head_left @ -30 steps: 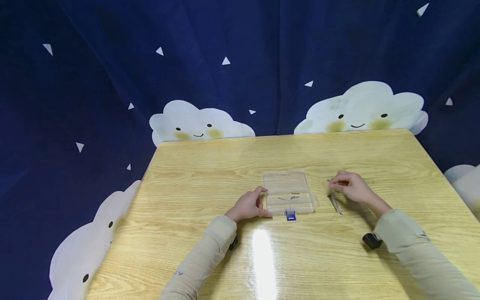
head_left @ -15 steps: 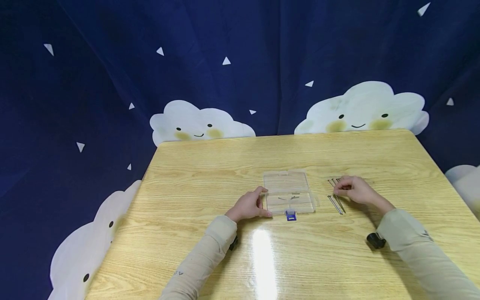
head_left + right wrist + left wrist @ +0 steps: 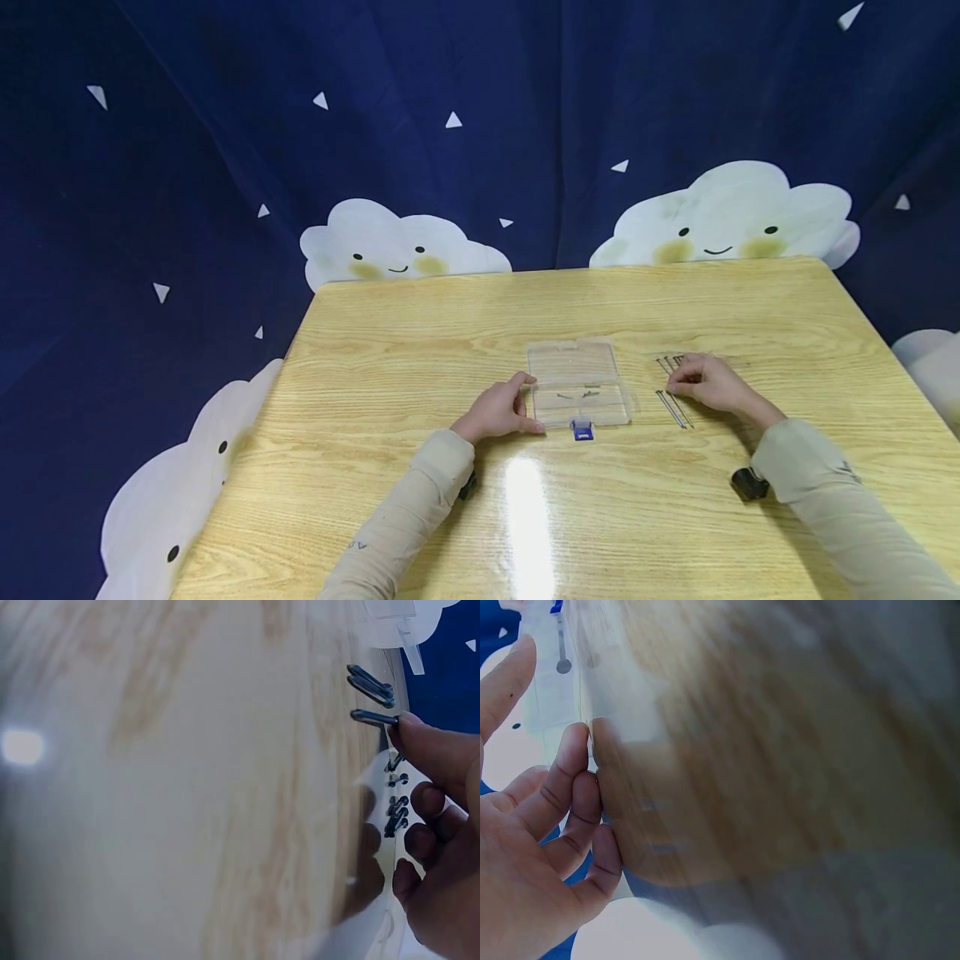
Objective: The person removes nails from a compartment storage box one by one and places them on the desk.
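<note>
A clear plastic box [image 3: 551, 410] lies with its lid [image 3: 572, 363] folded back and a blue latch [image 3: 582, 432] at its front. Small dark nails [image 3: 590, 394] lie inside it. My left hand [image 3: 497, 410] holds the box at its left side, thumb by the front corner and fingertips near the hinge. To the right of the box, my right hand [image 3: 708, 383] pinches the head end of a nail [image 3: 373, 717] low over the table. Beside that nail lie two similar nails [image 3: 370, 686], side by side. Farther back, several more nails [image 3: 396, 814] lie in a row, partly behind my fingers.
The wooden table [image 3: 405, 350] reaches back to a dark blue curtain [image 3: 480, 125] printed with clouds. A bright glare streak [image 3: 528, 525] shows on the tabletop in front of the box. A black wrist camera [image 3: 750, 483] sits under my right sleeve.
My right hand has come slightly toward me from the back row with a nail, which now lies alongside the two front nails. The left hand and box have stayed put.
</note>
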{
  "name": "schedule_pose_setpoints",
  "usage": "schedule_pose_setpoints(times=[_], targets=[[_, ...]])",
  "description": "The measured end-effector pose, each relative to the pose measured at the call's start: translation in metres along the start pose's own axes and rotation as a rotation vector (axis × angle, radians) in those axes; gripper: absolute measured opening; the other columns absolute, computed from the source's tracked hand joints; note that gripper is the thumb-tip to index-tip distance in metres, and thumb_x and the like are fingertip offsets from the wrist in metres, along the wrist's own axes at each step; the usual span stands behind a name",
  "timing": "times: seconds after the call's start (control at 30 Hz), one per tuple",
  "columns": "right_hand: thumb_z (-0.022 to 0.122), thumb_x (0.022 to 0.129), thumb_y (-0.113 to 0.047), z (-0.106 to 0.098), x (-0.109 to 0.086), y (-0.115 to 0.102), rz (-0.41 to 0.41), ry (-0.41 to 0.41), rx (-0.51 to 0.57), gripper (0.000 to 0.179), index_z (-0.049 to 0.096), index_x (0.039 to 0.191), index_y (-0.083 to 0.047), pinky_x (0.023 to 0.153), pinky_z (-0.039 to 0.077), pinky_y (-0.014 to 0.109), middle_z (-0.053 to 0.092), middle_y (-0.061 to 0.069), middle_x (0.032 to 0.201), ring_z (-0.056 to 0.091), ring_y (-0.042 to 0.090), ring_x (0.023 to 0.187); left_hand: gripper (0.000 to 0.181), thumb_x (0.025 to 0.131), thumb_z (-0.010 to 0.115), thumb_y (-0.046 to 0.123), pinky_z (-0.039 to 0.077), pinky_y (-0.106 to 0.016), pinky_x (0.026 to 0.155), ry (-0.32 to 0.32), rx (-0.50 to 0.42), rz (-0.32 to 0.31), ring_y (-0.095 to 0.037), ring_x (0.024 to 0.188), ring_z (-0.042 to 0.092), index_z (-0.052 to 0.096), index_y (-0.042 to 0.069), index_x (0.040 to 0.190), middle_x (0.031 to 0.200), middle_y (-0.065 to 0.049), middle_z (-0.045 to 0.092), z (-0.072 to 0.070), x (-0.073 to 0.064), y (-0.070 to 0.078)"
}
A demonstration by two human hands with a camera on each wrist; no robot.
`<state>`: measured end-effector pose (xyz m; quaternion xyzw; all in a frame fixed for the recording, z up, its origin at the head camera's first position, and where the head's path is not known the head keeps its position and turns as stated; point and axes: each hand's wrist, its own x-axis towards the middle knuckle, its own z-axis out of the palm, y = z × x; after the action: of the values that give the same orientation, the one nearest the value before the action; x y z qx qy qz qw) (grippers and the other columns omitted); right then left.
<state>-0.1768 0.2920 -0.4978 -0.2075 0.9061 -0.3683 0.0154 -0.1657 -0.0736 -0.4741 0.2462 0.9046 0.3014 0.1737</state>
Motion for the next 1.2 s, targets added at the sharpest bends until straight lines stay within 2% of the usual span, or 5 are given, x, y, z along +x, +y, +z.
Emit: schedule_pose_setpoints(times=[0.2, 0.5, 0.73, 0.9, 1.2], targets=[[0.069, 0.080, -0.005, 0.001, 0.000, -0.001, 0.015, 0.028, -0.016, 0.005, 0.071, 0.076, -0.007, 0.059, 0.037, 0.027, 0.056, -0.002, 0.074, 0.046, 0.008, 0.067, 0.074, 0.071, 0.078, 0.033, 0.039, -0.021, 0.057, 0.003, 0.010, 0.000, -0.005, 0.056, 0.048, 0.042, 0.006, 0.129, 0.066, 0.006, 0.055, 0.000, 0.000, 0.001], [0.067, 0.081, -0.006, -0.004, 0.001, -0.014, 0.068, 0.080, -0.037, 0.005, 0.071, 0.082, -0.003, 0.056, 0.035, 0.026, 0.054, 0.000, 0.074, 0.042, 0.010, 0.063, 0.073, 0.071, 0.078, 0.032, 0.040, -0.022, 0.056, -0.007, -0.009, -0.009, -0.007, 0.056, 0.049, 0.042, 0.006, 0.129, 0.066, 0.006, 0.055, 0.000, 0.000, -0.001], [0.070, 0.079, -0.007, 0.000, 0.002, -0.025, 0.034, 0.132, 0.004, 0.006, 0.071, 0.082, -0.002, 0.055, 0.035, 0.026, 0.054, -0.001, 0.073, 0.041, 0.009, 0.061, 0.072, 0.072, 0.076, 0.037, 0.040, -0.022, 0.056, -0.003, -0.032, 0.037, -0.007, 0.056, 0.049, 0.043, 0.004, 0.126, 0.065, 0.007, 0.054, -0.002, -0.001, -0.002], [0.071, 0.078, -0.006, 0.006, 0.004, -0.032, 0.008, 0.135, 0.031, 0.005, 0.071, 0.082, -0.002, 0.058, 0.035, 0.026, 0.053, -0.001, 0.072, 0.042, 0.009, 0.064, 0.072, 0.071, 0.078, 0.031, 0.040, -0.023, 0.057, -0.006, -0.037, 0.000, -0.009, 0.057, 0.049, 0.043, 0.004, 0.128, 0.066, 0.004, 0.056, -0.001, -0.001, 0.000], [0.071, 0.078, -0.007, 0.016, 0.012, -0.040, -0.059, 0.137, 0.049, 0.004, 0.071, 0.079, -0.002, 0.057, 0.035, 0.025, 0.056, -0.003, 0.072, 0.044, 0.008, 0.063, 0.073, 0.070, 0.079, 0.031, 0.039, -0.021, 0.057, 0.004, -0.005, -0.001, -0.006, 0.055, 0.047, 0.043, 0.006, 0.128, 0.065, 0.006, 0.054, -0.001, 0.000, 0.000]])
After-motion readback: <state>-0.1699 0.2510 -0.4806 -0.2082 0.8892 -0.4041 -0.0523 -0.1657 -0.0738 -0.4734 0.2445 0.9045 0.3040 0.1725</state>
